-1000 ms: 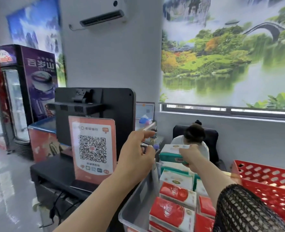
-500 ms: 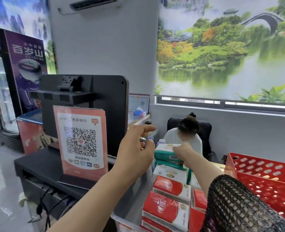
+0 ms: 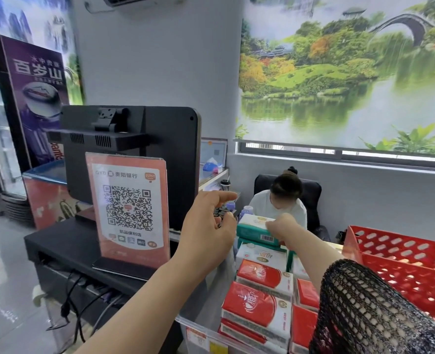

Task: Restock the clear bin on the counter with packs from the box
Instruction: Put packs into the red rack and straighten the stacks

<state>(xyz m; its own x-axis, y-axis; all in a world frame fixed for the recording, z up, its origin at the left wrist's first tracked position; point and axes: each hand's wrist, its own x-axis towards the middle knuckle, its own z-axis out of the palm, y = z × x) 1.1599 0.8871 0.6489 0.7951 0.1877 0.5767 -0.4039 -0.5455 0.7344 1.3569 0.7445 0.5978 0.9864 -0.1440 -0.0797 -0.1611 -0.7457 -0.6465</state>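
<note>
The clear bin (image 3: 206, 312) stands on the counter at the lower middle, stacked with several red-and-white packs (image 3: 258, 307) and white packs behind them. My right hand (image 3: 281, 227) grips a green-and-white pack (image 3: 252, 227) over the far end of the bin, on top of the stack. My left hand (image 3: 211, 226) hovers just left of that pack, forefinger stretched out, holding nothing. The box of packs is out of sight.
A red perforated basket (image 3: 400, 261) stands right of the bin. A QR-code sign (image 3: 128, 210) and a black register screen (image 3: 132, 154) stand to the left. A person sits behind the counter in a black chair (image 3: 310, 198). A drinks fridge (image 3: 9, 118) is far left.
The view has tilted down and shifted. My right hand has lowered the green pack onto the far stack in the bin. My left hand stays beside it.
</note>
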